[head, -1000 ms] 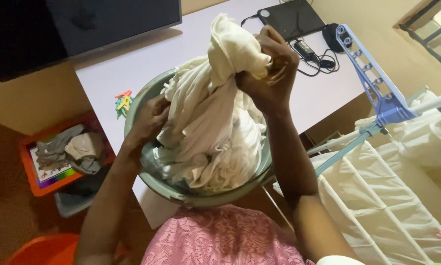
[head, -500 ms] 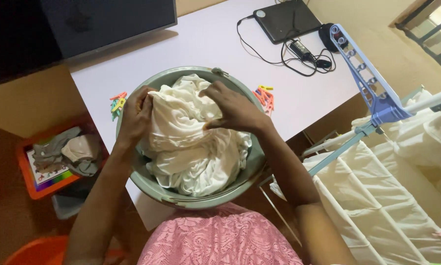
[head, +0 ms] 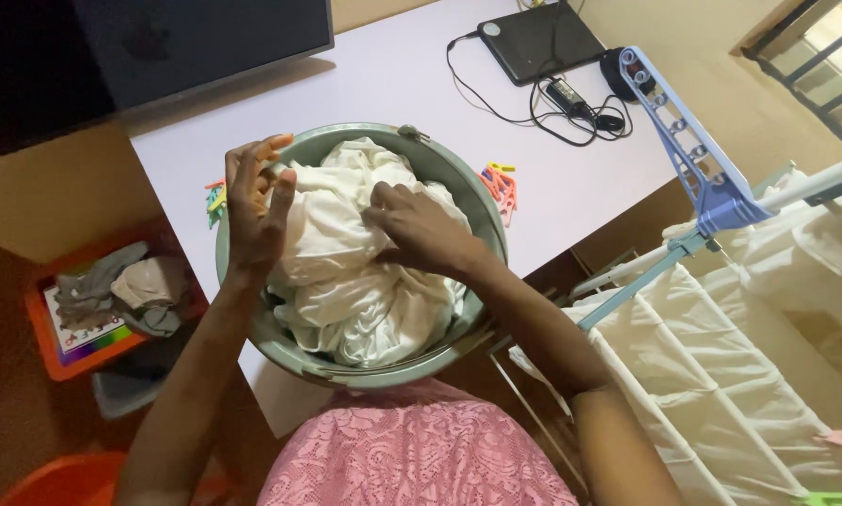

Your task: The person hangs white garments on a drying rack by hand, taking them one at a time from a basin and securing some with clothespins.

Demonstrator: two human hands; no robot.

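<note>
A round grey-green basin (head: 482, 211) stands on the near edge of a white table (head: 412, 80), filled with crumpled white cloth (head: 346, 290). My right hand (head: 419, 230) lies on top of the cloth in the middle, its fingers digging into the folds. My left hand (head: 255, 206) is at the basin's left rim, fingers spread and raised, its palm against the cloth's left side.
Coloured clothes pegs lie left (head: 216, 199) and right (head: 500, 184) of the basin. A dark monitor (head: 159, 47) and a black device with cables (head: 543, 39) sit on the far table. A drying rack with white laundry (head: 721, 356) stands at right. An orange bin of clothes (head: 103, 300) is at left.
A second ago my right hand held the cloth lifted high above the basin. It came down and pressed the cloth into the basin; my left hand has opened at the left rim.
</note>
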